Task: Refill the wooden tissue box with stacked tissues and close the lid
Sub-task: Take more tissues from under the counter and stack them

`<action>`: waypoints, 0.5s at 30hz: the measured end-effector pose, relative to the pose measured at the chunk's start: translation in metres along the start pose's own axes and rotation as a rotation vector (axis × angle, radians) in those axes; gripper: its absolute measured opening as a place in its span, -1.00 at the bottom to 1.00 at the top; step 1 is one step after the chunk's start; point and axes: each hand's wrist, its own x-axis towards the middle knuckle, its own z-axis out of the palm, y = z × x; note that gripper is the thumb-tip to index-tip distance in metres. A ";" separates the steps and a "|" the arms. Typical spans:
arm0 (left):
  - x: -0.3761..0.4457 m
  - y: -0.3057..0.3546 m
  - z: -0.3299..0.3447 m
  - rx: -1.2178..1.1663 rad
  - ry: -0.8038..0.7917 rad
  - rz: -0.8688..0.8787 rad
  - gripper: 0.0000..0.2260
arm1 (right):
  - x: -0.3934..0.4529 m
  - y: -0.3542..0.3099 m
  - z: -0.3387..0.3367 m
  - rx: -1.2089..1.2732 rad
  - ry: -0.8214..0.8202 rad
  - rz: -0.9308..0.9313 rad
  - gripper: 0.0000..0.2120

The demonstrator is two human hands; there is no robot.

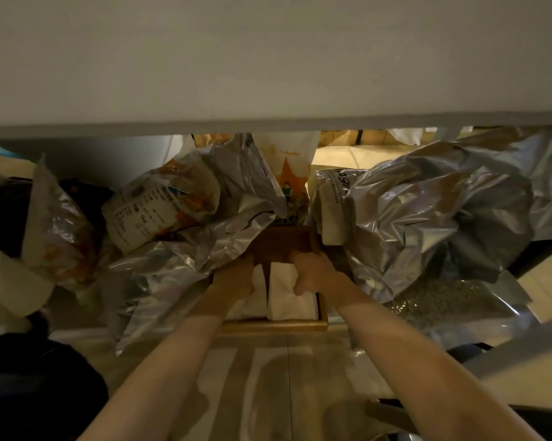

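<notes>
A pale floor (287,377) carries the wooden tissue box (273,326) between foil bags (427,218).

Single head view, looking forward and down along both forearms, close under pale shelf (268,58) overhead.

**Both hands in the open box**

I see my left hand (235,275) and right hand (313,273) side by side, pressing white tissues (289,297) into the wooden box (274,326). Its lid (279,241) stands open just beyond my fingers. Crumpled foil bags (427,218) crowd both sides of the hands. A pale shelf (268,58) hangs above.
</notes>
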 end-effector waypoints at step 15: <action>-0.102 0.023 -0.080 0.008 0.047 0.123 -0.70 | -0.119 -0.014 -0.073 0.283 0.158 -0.070 -0.74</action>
